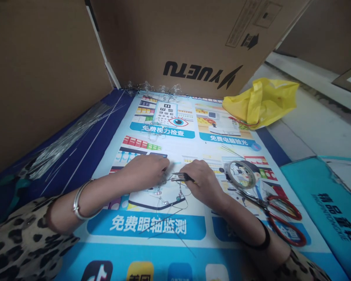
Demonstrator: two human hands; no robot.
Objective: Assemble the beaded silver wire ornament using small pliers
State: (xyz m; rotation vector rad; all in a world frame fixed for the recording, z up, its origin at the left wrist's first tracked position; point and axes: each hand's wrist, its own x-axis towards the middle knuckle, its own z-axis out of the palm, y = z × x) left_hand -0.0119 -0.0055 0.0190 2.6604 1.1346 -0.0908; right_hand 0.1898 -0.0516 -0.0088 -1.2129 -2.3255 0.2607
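Observation:
My right hand [201,180] is closed round a pair of pliers [179,177], whose dark jaws point left. My left hand [152,169] is pinched just left of the jaws, on a piece of beaded wire [166,202]. Small clear, pink and green beads hang from that wire below both hands. Loose ends of thin wire [175,216] trail over the printed sheet [128,249] beneath. The fingertips of my left hand are partly hidden, so the exact spot they grip does not show.
Red-handled scissors [285,218] and a roll of clear tape [242,174] lie to the right. A yellow bag [261,102] sits at the back right. Bundled wires [66,142] lie on the left. Beaded wire pieces [163,89] line the cardboard box [175,43] behind.

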